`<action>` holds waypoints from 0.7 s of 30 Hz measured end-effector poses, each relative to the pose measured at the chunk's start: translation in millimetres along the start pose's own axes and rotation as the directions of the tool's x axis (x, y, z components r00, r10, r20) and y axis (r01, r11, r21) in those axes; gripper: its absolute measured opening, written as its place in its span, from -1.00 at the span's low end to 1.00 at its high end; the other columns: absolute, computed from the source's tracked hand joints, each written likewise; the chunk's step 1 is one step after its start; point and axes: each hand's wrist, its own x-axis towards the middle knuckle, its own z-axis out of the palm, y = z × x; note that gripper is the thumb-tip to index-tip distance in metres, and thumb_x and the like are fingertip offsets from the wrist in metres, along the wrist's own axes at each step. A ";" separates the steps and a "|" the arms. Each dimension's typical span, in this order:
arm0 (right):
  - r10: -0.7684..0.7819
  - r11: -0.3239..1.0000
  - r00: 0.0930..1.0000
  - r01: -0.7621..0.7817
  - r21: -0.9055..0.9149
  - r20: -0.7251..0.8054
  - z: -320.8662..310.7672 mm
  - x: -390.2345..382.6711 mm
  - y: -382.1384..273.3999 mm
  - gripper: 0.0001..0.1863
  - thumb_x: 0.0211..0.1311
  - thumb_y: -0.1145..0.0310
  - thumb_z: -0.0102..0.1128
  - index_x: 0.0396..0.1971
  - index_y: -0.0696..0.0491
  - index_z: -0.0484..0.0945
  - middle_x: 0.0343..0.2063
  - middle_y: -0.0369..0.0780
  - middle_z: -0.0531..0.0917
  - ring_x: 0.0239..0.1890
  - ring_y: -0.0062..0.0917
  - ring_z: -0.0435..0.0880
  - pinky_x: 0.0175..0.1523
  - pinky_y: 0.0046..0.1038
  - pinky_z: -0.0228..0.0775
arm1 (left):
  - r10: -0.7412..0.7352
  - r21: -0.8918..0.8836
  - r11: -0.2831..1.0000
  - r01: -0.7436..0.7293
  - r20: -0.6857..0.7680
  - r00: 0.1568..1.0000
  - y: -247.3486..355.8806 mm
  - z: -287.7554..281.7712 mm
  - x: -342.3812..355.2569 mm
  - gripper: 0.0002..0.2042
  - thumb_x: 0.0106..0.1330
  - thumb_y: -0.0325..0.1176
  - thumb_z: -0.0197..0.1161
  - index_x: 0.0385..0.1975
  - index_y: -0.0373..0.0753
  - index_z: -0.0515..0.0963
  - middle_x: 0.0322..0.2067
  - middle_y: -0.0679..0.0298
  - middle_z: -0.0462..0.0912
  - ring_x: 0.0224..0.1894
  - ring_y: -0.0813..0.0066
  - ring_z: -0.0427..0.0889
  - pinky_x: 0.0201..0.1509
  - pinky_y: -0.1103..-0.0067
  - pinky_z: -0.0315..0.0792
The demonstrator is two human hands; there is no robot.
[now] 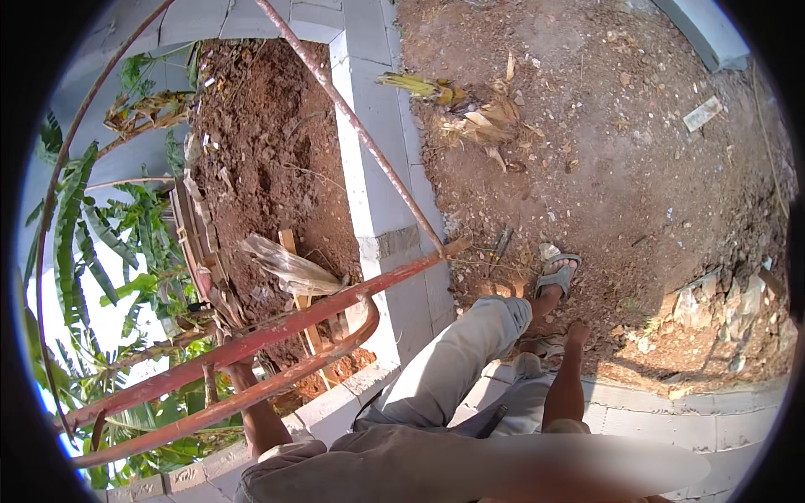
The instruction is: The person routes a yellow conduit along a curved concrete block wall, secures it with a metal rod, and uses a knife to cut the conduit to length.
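Closest to the lens, right along the bottom edge, it's a grey-brown shirt (352, 465), and just beyond it a red metal frame (369, 285) cuts across the lower left! Two bars slope up toward the middle, the lower one curling round to meet the upper. And here's the left hand (241, 375), right up against that upper bar, its fingers mostly hidden by the metal, so whether the grip is clamped on it, I cannot tell. Over to the right hand (578, 332): away from the frame, it hangs above the bare soil (604, 176), close to a foot in a grey sandal (563, 272). Its fingers are too small to read, so no call on that grip either. One leg of the pale trousers (444, 360) stretches forward between the two hands.

Further out now! A thin rusty rod (352, 126) runs diagonally from the frame's end toward the top, crossing a grey block wall (366, 151). Left of that wall, reddish earth, a dry husk (289, 264) lying by a wooden strip (314, 335), then green leaves (75, 251) at the far left. Right of it, a withered clump (486, 121) sits on the soil, and a grey slab (708, 33) fills the top right corner.
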 end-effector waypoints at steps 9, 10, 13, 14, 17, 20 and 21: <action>-0.259 0.957 0.907 0.287 -0.036 0.333 -74.4 -131.9 -207.9 -0.84 0.36 0.20 0.14 -0.34 -0.09 0.40 -0.68 -0.42 0.33 -0.71 -0.71 0.27 -0.65 -0.56 0.05 | 0.245 -0.501 0.326 -0.802 -0.774 0.583 17.5 -283.2 -261.9 -0.56 0.34 -0.03 -0.12 -0.35 -0.26 0.60 -0.67 0.41 0.38 -0.69 0.57 0.20 -0.63 0.59 0.08; -0.334 0.903 0.861 0.409 -0.131 0.383 -48.0 -183.9 -242.2 -0.85 0.37 0.24 0.11 -0.39 -0.11 0.38 -0.66 -0.44 0.34 -0.72 -0.72 0.25 -0.64 -0.58 0.06 | 0.273 -0.477 0.275 -0.835 -0.794 0.543 31.6 -305.3 -270.4 -0.56 0.34 -0.04 -0.12 -0.35 -0.26 0.60 -0.67 0.41 0.38 -0.69 0.57 0.20 -0.63 0.59 0.08; -0.522 0.682 0.493 0.731 -0.007 0.696 53.2 -317.7 -294.9 -0.83 0.43 0.18 0.10 -0.23 -0.04 0.49 -0.48 -0.49 0.42 -0.47 -0.80 0.33 -0.39 -0.68 0.18 | 0.099 -0.447 0.267 -0.854 -0.868 0.486 68.1 -311.9 -267.3 -0.53 0.35 -0.04 -0.17 -0.25 -0.31 0.58 -0.66 0.39 0.31 -0.72 0.60 0.09 -0.69 0.60 -0.03; -0.400 0.697 0.433 0.716 -0.039 0.808 94.8 -403.4 -302.5 -0.77 0.44 0.13 0.11 -0.16 -0.02 0.50 -0.44 -0.49 0.42 -0.43 -0.81 0.31 -0.34 -0.66 0.20 | 0.189 -0.449 0.252 -0.857 -0.846 0.498 73.3 -317.5 -267.9 -0.53 0.35 -0.05 -0.16 -0.21 -0.34 0.57 -0.66 0.38 0.28 -0.70 0.62 0.08 -0.69 0.62 -0.05; -0.078 0.451 -0.035 0.890 0.066 0.996 190.0 -582.0 -266.9 -0.72 0.38 0.08 0.20 -0.25 -0.01 0.47 -0.46 -0.47 0.39 -0.38 -0.80 0.31 -0.28 -0.69 0.17 | 0.413 -0.522 0.182 -0.833 -0.729 0.547 77.5 -309.9 -258.9 -0.53 0.39 -0.04 -0.12 -0.11 -0.35 0.54 -0.49 0.37 0.37 -0.64 0.66 0.16 -0.61 0.66 0.07; 0.183 0.309 -0.436 0.876 0.370 0.881 260.7 -681.8 -185.1 -0.45 0.23 0.04 0.31 -0.01 0.20 0.47 -0.18 -0.06 0.59 -0.19 -0.35 0.63 -0.05 -0.34 0.48 | 0.343 -0.613 0.233 -0.755 -0.675 0.654 97.1 -310.2 -237.6 -0.50 0.36 -0.03 -0.01 0.06 -0.36 0.44 -0.34 0.28 0.47 -0.55 0.62 0.24 -0.49 0.66 0.17; 0.093 0.126 -0.545 0.837 0.533 0.833 275.0 -691.8 -149.9 -0.35 0.24 0.12 0.33 0.14 0.30 0.40 0.00 -0.03 0.57 0.03 -0.36 0.60 0.10 -0.40 0.42 | 0.366 -0.626 0.297 -0.721 -0.623 0.691 94.7 -311.3 -230.4 -0.44 0.34 -0.05 0.03 0.20 -0.35 0.35 -0.20 0.18 0.53 -0.42 0.50 0.40 -0.34 0.60 0.33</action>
